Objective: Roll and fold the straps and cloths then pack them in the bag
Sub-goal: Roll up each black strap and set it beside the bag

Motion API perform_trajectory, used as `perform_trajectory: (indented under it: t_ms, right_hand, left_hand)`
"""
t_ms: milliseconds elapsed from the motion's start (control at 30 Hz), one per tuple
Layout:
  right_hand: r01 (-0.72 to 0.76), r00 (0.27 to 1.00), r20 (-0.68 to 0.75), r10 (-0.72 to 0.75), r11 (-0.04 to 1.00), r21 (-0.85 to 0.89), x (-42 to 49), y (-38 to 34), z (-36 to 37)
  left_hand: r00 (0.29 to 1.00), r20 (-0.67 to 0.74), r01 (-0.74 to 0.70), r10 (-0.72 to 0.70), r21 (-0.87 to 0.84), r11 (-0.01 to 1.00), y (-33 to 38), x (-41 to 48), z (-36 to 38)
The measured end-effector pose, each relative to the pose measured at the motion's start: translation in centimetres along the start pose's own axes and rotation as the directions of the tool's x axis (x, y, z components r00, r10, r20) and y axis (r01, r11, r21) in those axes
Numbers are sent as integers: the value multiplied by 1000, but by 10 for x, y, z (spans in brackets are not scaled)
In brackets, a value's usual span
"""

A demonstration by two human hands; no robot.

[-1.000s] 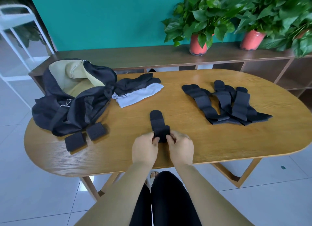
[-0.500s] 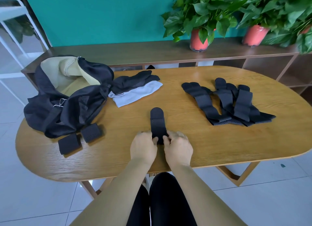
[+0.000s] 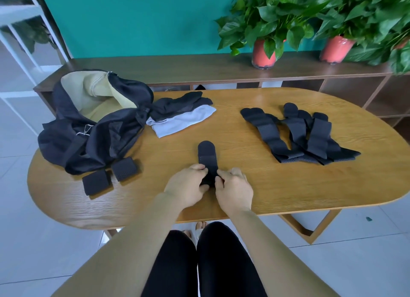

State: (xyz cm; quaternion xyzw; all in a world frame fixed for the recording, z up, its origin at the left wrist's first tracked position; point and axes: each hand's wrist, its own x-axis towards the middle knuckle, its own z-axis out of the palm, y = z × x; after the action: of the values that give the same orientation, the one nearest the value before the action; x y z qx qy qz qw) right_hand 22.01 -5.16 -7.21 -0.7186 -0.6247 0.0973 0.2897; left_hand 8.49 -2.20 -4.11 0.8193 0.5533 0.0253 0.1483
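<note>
Strap lies mid-table, near the front edge of the table. Its long axis runs straight away from me, and the rounded end points at the far wall. The near end is bunched into a small roll, and that is where I have it.

Left hand: fingers curled, thumb and fingertips pinching the left side of the roll. Right hand: same grip on the right side, knuckles up. The two hands sit just beside each other with the roll between them.

Bag: black, slumped on the left end of the table, with its mouth gaping upward. Pale yellow lining shows in the opening. From this angle I cannot tell what lies deeper in.

Two rolled straps sit on the table against the bag's near side, outside it, side by side.

Folded cloths: a black one lies on top of a white one, touching the bag's right edge. Their long side is slanted toward the far right.

Loose straps: a flat, overlapping pile on the right half of the table, well apart from my hands. Their rounded ends point mostly to the far side.

Potted plants stand on the low shelf behind the table.
</note>
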Motion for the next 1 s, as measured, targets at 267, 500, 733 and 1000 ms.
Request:
perform_trajectory:
  t_ms: [267,500,733,1000]
  right_hand:
    - [150,969,154,-192,957,250,-21,13,-22]
    - [-70,994,100,45,962,265,-9,-7,-14]
    - [-158,987,50,152,979,131,4,-16,-1]
    - [-164,986,27,164,986,2,12,-20,7]
  left_hand:
    - [995,12,-95,99,-182,979,-22,-33,-4]
    - [978,-178,25,-106,-404,915,-11,-32,6]
    - [904,-339,123,-260,-377,918,-4,-16,13]
    - [880,-317,213,-353,-402,891,-6,-5,15]
